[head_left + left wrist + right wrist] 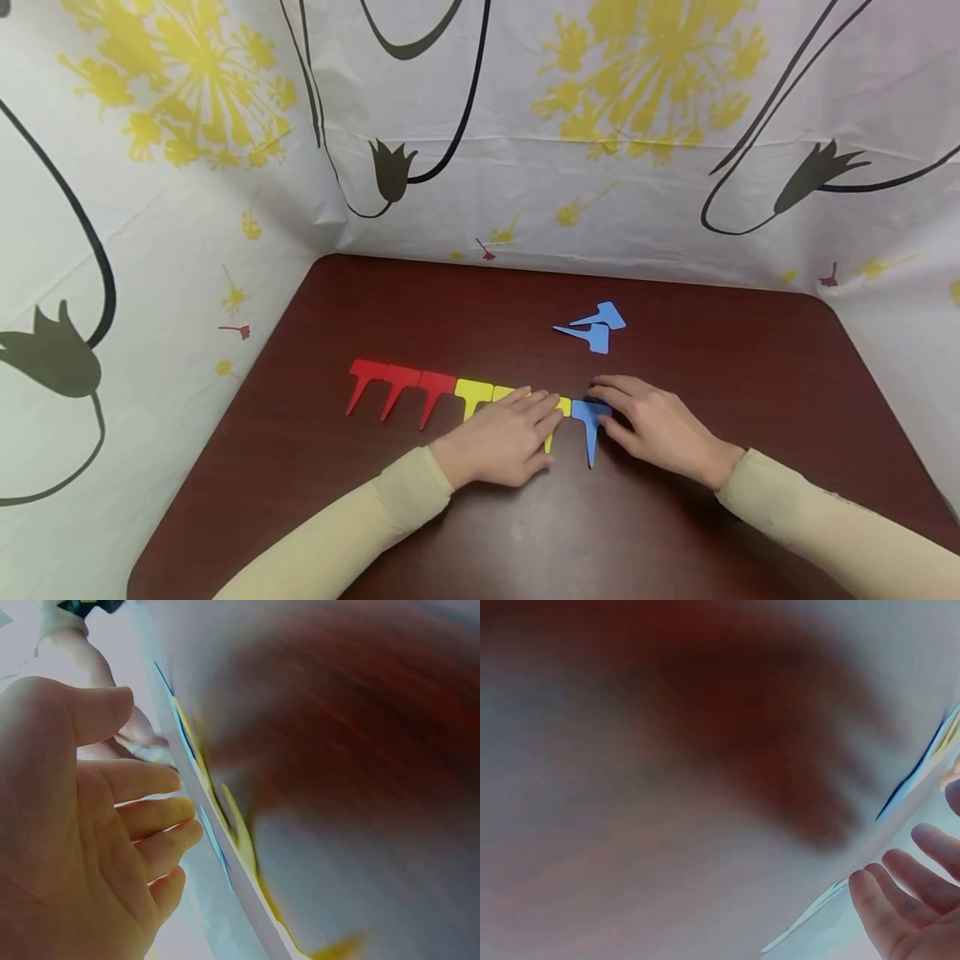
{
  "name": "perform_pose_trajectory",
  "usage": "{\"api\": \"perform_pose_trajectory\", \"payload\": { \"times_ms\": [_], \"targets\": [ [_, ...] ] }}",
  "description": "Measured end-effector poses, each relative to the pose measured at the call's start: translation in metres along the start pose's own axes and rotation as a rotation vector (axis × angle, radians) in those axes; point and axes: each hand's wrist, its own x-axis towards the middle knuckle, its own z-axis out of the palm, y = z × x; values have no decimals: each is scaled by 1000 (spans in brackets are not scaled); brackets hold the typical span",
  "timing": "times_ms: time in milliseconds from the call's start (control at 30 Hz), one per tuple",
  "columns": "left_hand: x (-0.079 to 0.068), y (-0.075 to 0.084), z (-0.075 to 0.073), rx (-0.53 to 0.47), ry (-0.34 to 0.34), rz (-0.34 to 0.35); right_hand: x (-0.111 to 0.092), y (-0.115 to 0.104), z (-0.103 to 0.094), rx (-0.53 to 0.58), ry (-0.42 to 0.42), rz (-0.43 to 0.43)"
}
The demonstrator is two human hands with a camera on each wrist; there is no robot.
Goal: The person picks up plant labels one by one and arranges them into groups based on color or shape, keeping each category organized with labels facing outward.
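Flat T-shaped plant labels form a row across the table in the head view: several red labels [401,377], then yellow labels [474,390], then a blue label [589,425] at the right end. My left hand [498,443] lies palm down over the yellow labels and partly hides them; its fingers [161,840] are extended side by side in the left wrist view. At the blue label's right edge, my right hand [660,423] touches it with loosely bent fingers. In the right wrist view, the right hand's fingers [907,892] are spread apart, holding nothing.
Two more blue labels [597,337] lie loose farther back on the dark red-brown table [465,292], one overlapping the other. A white cloth with printed flowers [517,200] hangs along the table's back and sides.
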Motion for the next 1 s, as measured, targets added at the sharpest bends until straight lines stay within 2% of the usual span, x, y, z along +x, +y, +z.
{"api": "perform_pose_trajectory", "payload": {
  "times_ms": [167, 333, 433, 633, 833, 1000],
  "targets": [
    [11, 6, -3, -4, -1, 39, 29, 17, 2, -14, 30, 32],
    [22, 11, -6, 4, -19, 40, 68, 31, 6, -48, 62, 42],
    [27, 15, -5, -6, -46, 40, 84, 37, 12, -64, 69, 63],
    [31, 20, -1, -20, -102, 32, 104, 45, 27, -113, 34, 91],
    [32, 20, -1, -20, -104, 19, 120, 50, 38, -178, 7, 79],
    [33, 20, -1, -10, -112, 20, 129, 52, 42, -192, 1, 76]
  ]
}}
